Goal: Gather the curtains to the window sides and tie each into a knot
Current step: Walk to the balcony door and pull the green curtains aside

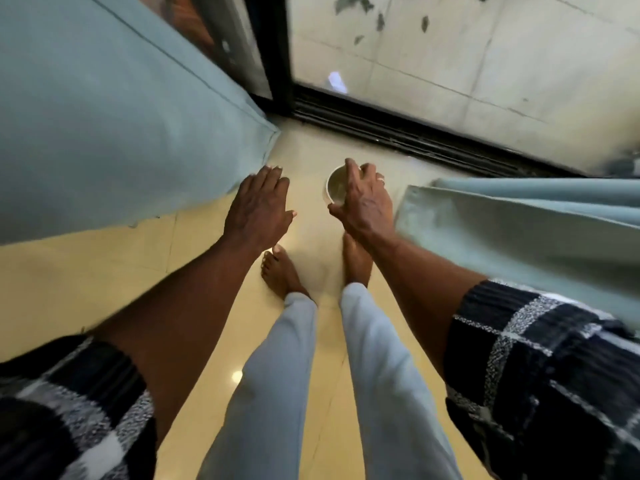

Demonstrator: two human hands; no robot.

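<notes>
Floor (104, 271) — left curtain (121, 116) beside left hand (258, 206), right curtain (519, 230) beside right hand (363, 206).

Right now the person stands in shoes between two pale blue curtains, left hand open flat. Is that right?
Not the shoes: the head view shows bare feet on the floor. The rest holds: the person stands between the left curtain and the right curtain, both pale blue, with the left hand open.

L curtain (104, 116) pale blue, hangs loose; R curtain (519, 220) likewise, prob untied.
</notes>
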